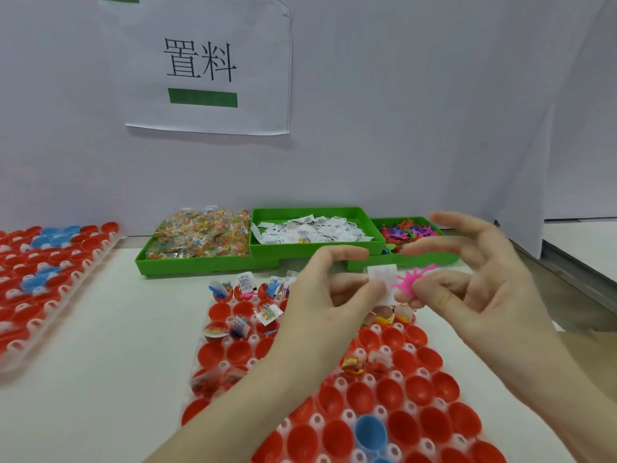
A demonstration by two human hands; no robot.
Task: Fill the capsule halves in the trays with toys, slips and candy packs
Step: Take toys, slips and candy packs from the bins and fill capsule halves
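I hold both hands up above the near tray [334, 412] of red capsule halves [417, 389]. My left hand [320, 295] pinches a small white slip [382, 282] between thumb and fingers. My right hand [467, 282] pinches a pink spiky toy [409, 279] between thumb and a curled finger, with the other fingers spread loosely above. Slip and toy sit just beside each other, over the far end of the tray, where some halves already carry toys, slips and candy packs. Behind them stand green bins: candy packs [200, 235], slips [314, 227], coloured toys [407, 232]. A second tray [50, 279] lies at my left.
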